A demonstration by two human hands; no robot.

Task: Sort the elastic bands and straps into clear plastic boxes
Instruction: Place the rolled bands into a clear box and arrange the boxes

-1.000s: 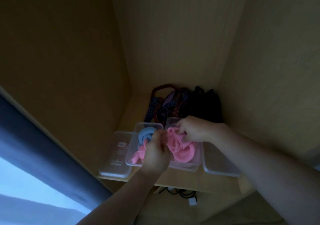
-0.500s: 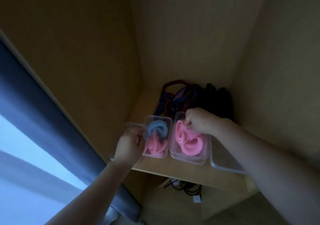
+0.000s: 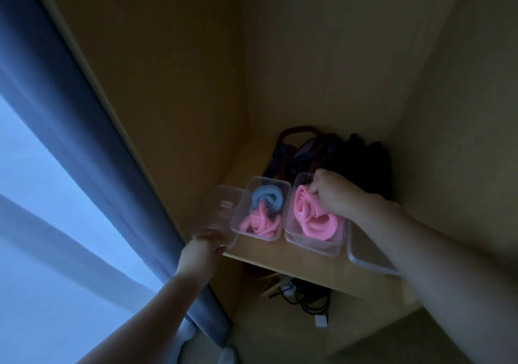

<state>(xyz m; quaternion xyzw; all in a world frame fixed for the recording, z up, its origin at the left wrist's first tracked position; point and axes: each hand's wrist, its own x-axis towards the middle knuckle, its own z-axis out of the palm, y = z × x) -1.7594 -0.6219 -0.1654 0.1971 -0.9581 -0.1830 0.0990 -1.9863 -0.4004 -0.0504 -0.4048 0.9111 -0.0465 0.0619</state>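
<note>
The right hand [image 3: 333,195] kept its fingers bunched, pinching the far end of the wide pink band [image 3: 311,218] that lay coiled in the right-hand clear box [image 3: 291,232]. The left hand [image 3: 206,241] had left the bands: a second before it worked beside the right one over the boxes, and now it sat at the shelf's front edge [image 3: 280,265], fingers curled on the near end of the clear lid [image 3: 227,209], though the dim light blurred the exact hold. Just beside that lid stood the left-hand clear box [image 3: 276,195], holding a blue band [image 3: 266,199] and thin pink bands [image 3: 260,223]. A second clear lid [image 3: 364,254] lay partly under the right forearm. Behind the boxes the dark straps [image 3: 305,150] were still piled unsorted. The shift suggested the left box was judged full and due to be closed, while the straps remained to do.
</note>
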